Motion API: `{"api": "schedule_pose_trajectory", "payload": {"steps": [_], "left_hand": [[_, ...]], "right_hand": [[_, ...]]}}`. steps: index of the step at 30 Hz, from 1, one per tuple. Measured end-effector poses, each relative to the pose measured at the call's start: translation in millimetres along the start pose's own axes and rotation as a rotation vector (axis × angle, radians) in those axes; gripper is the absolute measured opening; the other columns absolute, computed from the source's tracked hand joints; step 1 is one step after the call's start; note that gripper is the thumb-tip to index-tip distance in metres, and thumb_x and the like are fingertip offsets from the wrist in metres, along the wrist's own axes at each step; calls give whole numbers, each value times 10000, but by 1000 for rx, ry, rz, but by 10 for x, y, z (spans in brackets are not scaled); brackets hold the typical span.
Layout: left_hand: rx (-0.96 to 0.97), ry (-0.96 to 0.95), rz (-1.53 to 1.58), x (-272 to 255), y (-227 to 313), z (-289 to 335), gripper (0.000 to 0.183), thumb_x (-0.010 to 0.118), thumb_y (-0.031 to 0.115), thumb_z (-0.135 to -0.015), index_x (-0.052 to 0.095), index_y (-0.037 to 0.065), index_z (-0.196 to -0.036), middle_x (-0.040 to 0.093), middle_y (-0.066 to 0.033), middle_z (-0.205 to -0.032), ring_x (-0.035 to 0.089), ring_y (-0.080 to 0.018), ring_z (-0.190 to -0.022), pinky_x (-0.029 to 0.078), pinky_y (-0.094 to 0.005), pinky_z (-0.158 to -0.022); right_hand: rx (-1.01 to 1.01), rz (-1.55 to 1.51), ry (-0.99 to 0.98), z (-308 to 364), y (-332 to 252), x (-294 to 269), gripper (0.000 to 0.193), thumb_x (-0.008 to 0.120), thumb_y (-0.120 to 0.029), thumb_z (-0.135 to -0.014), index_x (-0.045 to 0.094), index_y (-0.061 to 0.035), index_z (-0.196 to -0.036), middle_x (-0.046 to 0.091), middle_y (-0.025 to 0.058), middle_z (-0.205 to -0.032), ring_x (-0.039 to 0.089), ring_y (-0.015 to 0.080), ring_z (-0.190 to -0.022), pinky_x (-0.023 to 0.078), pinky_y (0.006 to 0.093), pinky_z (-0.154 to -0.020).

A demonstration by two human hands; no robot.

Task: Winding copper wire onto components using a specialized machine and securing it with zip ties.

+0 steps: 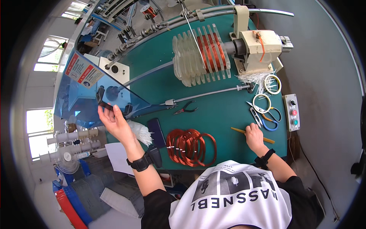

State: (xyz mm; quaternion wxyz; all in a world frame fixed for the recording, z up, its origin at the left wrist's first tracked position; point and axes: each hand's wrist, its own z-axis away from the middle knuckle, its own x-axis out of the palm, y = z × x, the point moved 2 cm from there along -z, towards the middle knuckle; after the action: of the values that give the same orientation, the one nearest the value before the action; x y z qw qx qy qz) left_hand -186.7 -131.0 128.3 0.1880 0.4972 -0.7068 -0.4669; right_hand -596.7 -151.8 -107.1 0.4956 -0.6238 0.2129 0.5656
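My left hand [114, 120] is raised at the left, its fingers curled at the black handle [103, 100] of a tinted blue see-through guard [80, 93]. On the green table, my right hand [254, 136] is closed over a flat yellow stick [269, 141], whose two ends show on either side of the fingers. Several copper wire coils [183, 147] with small white ties lie between my arms. Beyond them, a ribbed translucent winding former [187, 57] carries copper wire in its right-hand slots, fixed to the shaft of a cream machine head [261, 45].
Scissors [270, 125], tape rolls [262, 103] and loose white ties [253, 79] lie right of centre, near a button box [292, 112]. Pliers [186, 108] rest mid-table. A dark phone-like slab [156, 132] and a bundle of white ties [139, 131] sit near my left forearm. A metal rod [207, 94] crosses the table.
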Motion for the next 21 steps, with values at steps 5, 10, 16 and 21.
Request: {"api": "schedule_pose_trajectory", "payload": {"steps": [5, 10, 16, 21], "left_hand": [[-142, 46, -130, -555, -140, -459, 516, 573, 131, -900, 338, 1, -1341, 446, -165, -1291, 449, -230, -1183, 334, -339, -1006], [497, 53, -737, 298, 505, -471, 453, 631, 64, -801, 493, 27, -1231, 442, -200, -1281, 422, -343, -1205, 346, -425, -1000], [46, -980, -735, 2496, 552, -599, 275, 623, 297, -813, 691, 39, -881, 671, -164, -842, 656, -295, -793, 502, -361, -732], [142, -908, -638, 3027, 144, -843, 228, 640, 246, -791, 689, 25, -774, 644, -171, -697, 648, -293, -701, 494, -367, -672]], "right_hand": [[-118, -19, -167, -282, -51, -411, 175, 594, 1, -709, 474, -28, -833, 568, 138, -780, 596, 331, -762, 477, 404, -613], [-156, -314, 35, -1142, -308, -1720, 157, 519, 10, -746, 401, -5, -849, 541, 204, -644, 560, 407, -655, 448, 455, -582], [-305, -530, 130, -2127, -964, -2392, 219, 558, -134, -845, 465, 27, -729, 543, 203, -657, 554, 399, -652, 437, 436, -581], [-424, -623, 97, -2215, -752, -2097, 206, 593, -112, -814, 476, 25, -714, 503, 186, -688, 529, 381, -680, 436, 429, -612]]}}
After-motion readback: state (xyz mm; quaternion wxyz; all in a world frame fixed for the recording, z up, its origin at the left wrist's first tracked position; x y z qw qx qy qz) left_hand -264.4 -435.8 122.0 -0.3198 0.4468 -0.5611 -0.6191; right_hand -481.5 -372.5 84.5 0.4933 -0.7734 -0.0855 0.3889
